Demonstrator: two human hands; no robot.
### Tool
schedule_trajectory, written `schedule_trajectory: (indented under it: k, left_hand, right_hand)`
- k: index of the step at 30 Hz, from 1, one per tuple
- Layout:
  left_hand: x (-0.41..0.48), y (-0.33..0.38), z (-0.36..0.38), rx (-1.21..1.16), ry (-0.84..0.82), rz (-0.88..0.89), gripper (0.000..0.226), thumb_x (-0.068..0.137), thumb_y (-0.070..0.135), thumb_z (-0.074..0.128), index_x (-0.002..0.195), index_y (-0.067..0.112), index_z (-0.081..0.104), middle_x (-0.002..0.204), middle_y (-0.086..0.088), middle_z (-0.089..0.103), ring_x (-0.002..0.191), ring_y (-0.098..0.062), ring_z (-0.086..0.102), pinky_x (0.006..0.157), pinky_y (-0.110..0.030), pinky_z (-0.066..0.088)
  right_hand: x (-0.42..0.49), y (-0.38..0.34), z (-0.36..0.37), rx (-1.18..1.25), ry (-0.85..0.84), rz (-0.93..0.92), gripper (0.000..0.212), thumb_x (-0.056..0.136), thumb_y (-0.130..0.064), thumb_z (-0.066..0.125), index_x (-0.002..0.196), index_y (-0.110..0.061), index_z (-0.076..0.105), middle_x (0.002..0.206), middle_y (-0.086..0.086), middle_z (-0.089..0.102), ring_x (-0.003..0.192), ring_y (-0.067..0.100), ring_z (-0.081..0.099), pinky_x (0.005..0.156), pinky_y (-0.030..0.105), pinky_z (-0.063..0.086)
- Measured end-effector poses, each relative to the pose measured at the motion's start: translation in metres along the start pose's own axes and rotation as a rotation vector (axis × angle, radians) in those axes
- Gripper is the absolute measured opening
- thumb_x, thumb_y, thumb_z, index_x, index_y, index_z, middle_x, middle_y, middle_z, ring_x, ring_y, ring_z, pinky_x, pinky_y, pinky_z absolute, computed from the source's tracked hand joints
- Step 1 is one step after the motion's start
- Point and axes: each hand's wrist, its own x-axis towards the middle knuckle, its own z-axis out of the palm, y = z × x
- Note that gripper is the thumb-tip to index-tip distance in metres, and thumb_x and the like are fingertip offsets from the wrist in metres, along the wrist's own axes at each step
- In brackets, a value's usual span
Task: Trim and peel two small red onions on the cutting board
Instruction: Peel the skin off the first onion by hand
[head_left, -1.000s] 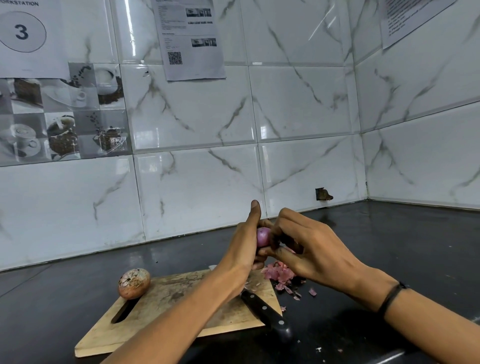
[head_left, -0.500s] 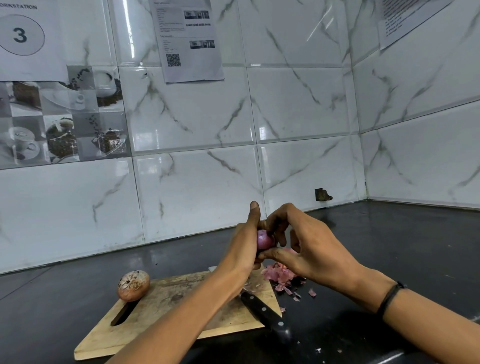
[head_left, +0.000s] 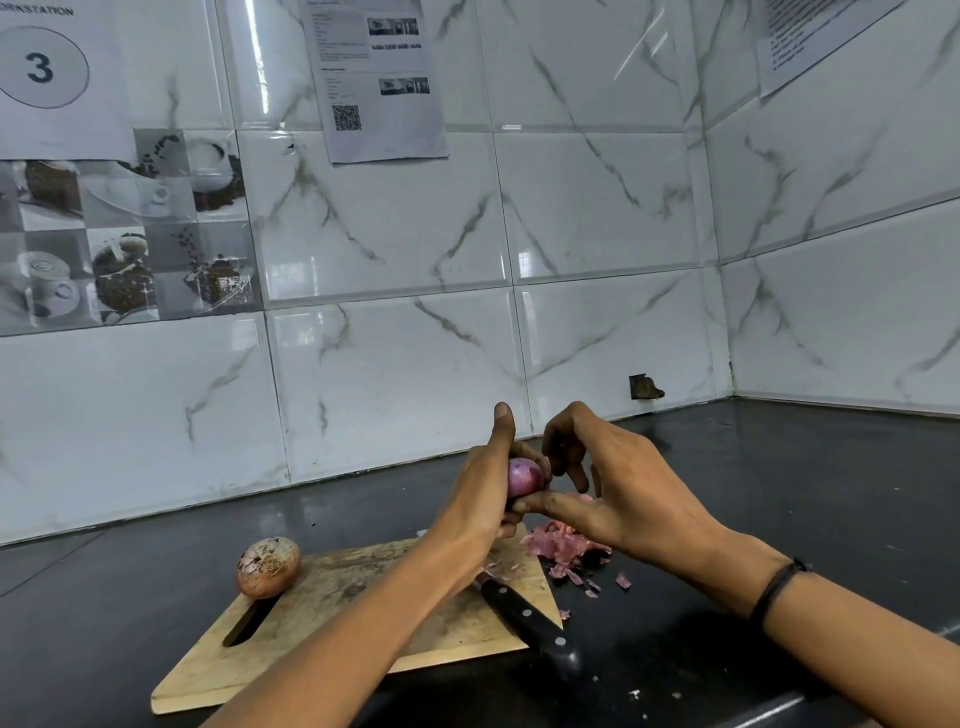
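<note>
Hands are meeting above the cutting board (head_left: 332, 623): the left hand (head_left: 480, 499) is gripping the peeled onion (head_left: 523, 477) upright, while the right hand (head_left: 618, 488) is pinching it from the right. The unpeeled onion (head_left: 268, 565) is resting leftward, nearer the left hand.

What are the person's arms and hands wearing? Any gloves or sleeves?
No gloves and no sleeves show: both forearms are bare as far as the picture reaches. The left hand wears nothing, no ring or watch in view. The right hand is bare too, but a thin black band goes around that wrist, like a cord bracelet. Nails look short and plain.
</note>
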Motion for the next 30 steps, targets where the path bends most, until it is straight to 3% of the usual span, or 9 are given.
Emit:
schedule_trajectory:
  k: [2, 6, 10, 16, 20, 23, 26, 28, 30]
  left_hand:
    - [0.001, -0.002, 0.000, 0.008, 0.005, -0.005, 0.070, 0.098, 0.069, 0.023, 0.079, 0.014, 0.061, 0.044, 0.005, 0.045, 0.039, -0.007, 0.030, 0.038, -0.018, 0.023]
    - [0.002, -0.003, 0.000, 0.015, 0.022, -0.006, 0.070, 0.098, 0.070, 0.022, 0.088, 0.017, 0.067, 0.052, 0.002, 0.052, 0.037, -0.005, 0.036, 0.040, -0.016, 0.025]
    - [0.002, -0.001, -0.003, 0.044, 0.043, -0.018, 0.073, 0.100, 0.066, 0.019, 0.092, 0.015, 0.069, 0.045, 0.008, 0.046, 0.041, -0.007, 0.032, 0.045, -0.021, 0.026]
    - [0.007, -0.007, -0.008, 0.067, 0.034, -0.010, 0.073, 0.100, 0.067, 0.018, 0.081, 0.011, 0.060, 0.050, 0.004, 0.049, 0.037, -0.005, 0.027, 0.039, -0.018, 0.024]
    - [0.007, -0.008, -0.006, 0.169, 0.036, -0.017, 0.074, 0.100, 0.068, 0.015, 0.079, 0.011, 0.058, 0.040, 0.012, 0.045, 0.032, 0.000, 0.032, 0.043, -0.020, 0.026]
    - [0.010, -0.012, -0.006, 0.186, 0.067, -0.015, 0.076, 0.098, 0.071, 0.015, 0.079, 0.010, 0.058, 0.039, 0.012, 0.047, 0.031, 0.000, 0.034, 0.044, -0.022, 0.027]
    - [0.011, -0.013, -0.007, 0.147, 0.095, -0.012, 0.077, 0.097, 0.073, 0.016, 0.068, 0.012, 0.056, 0.042, 0.008, 0.044, 0.035, -0.006, 0.032, 0.042, -0.021, 0.026]
    - [0.011, -0.010, -0.007, 0.086, 0.106, -0.013, 0.074, 0.097, 0.072, 0.018, 0.053, 0.020, 0.046, 0.044, 0.006, 0.035, 0.038, -0.009, 0.026, 0.044, -0.022, 0.024]
    - [0.011, -0.007, -0.008, 0.049, 0.107, -0.018, 0.072, 0.098, 0.070, 0.019, 0.048, 0.022, 0.039, 0.048, 0.004, 0.029, 0.041, -0.011, 0.022, 0.043, -0.021, 0.021]
  right_hand:
    - [0.000, 0.001, -0.001, 0.000, 0.009, -0.010, 0.047, 0.079, -0.064, 0.071, 0.106, -0.033, 0.047, 0.088, -0.013, 0.058, 0.075, 0.013, 0.058, 0.060, 0.030, 0.051]
    - [0.002, -0.003, -0.003, 0.098, -0.005, -0.008, 0.048, 0.077, -0.048, 0.084, 0.113, -0.023, 0.065, 0.098, -0.018, 0.061, 0.085, 0.006, 0.061, 0.066, 0.010, 0.042]
    - [0.002, -0.004, -0.006, 0.141, -0.013, -0.017, 0.037, 0.085, -0.039, 0.080, 0.116, -0.021, 0.072, 0.102, -0.014, 0.066, 0.085, 0.007, 0.064, 0.067, 0.006, 0.041]
    - [0.002, 0.001, -0.003, 0.091, -0.008, -0.018, 0.011, 0.094, -0.026, 0.072, 0.103, -0.019, 0.074, 0.095, -0.013, 0.066, 0.081, 0.007, 0.064, 0.063, 0.007, 0.041]
    - [0.000, 0.001, 0.002, -0.081, -0.073, -0.083, 0.011, 0.101, -0.036, 0.054, 0.107, -0.028, 0.059, 0.099, -0.016, 0.055, 0.078, 0.009, 0.060, 0.061, 0.030, 0.051]
    - [0.000, -0.001, 0.007, -0.259, -0.121, -0.150, 0.019, 0.103, -0.037, 0.039, 0.113, -0.024, 0.048, 0.103, -0.009, 0.049, 0.064, 0.018, 0.053, 0.049, 0.042, 0.048]
    - [0.000, -0.003, 0.007, -0.393, -0.190, -0.192, 0.017, 0.099, -0.024, 0.055, 0.112, -0.018, 0.047, 0.103, -0.004, 0.046, 0.054, 0.016, 0.039, 0.038, 0.032, 0.035]
    - [-0.001, -0.006, 0.006, -0.433, -0.250, -0.200, 0.036, 0.089, -0.022, 0.072, 0.115, -0.018, 0.048, 0.105, -0.005, 0.045, 0.057, 0.012, 0.031, 0.039, 0.024, 0.024]
    - [-0.001, -0.008, 0.004, -0.399, -0.262, -0.191, 0.037, 0.090, -0.027, 0.071, 0.117, -0.020, 0.046, 0.105, -0.007, 0.044, 0.058, 0.012, 0.033, 0.040, 0.027, 0.029]
